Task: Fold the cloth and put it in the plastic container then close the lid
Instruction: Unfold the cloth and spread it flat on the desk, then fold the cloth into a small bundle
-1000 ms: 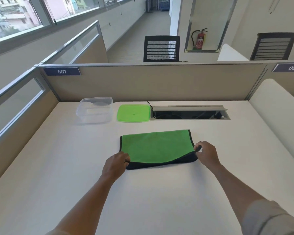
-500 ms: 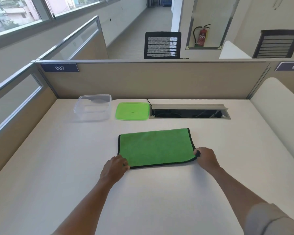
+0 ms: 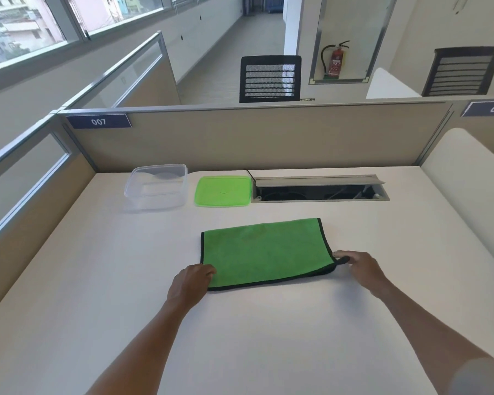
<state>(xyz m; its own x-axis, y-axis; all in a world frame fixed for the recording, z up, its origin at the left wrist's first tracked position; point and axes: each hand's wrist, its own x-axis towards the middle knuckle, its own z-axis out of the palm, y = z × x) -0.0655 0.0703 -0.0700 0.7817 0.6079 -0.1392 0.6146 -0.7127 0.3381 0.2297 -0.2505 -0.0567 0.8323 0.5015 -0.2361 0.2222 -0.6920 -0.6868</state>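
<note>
A green cloth (image 3: 264,250) with a black border lies folded in half on the white desk (image 3: 126,280). My left hand (image 3: 190,282) pinches its near left corner. My right hand (image 3: 361,267) pinches the near right corner, where the black edge curls up slightly. Behind the cloth, at the back of the desk, stands an empty clear plastic container (image 3: 157,189). Its green lid (image 3: 223,191) lies flat just to the right of it.
An open cable tray (image 3: 320,191) is sunk into the desk right of the lid. Beige partition walls (image 3: 254,138) close the back and left sides. A white rounded panel (image 3: 468,178) borders the right side.
The near edge of the cloth, lifted with its dark underside showing a second ago, now lies flat. Both hands stayed at the near corners.
</note>
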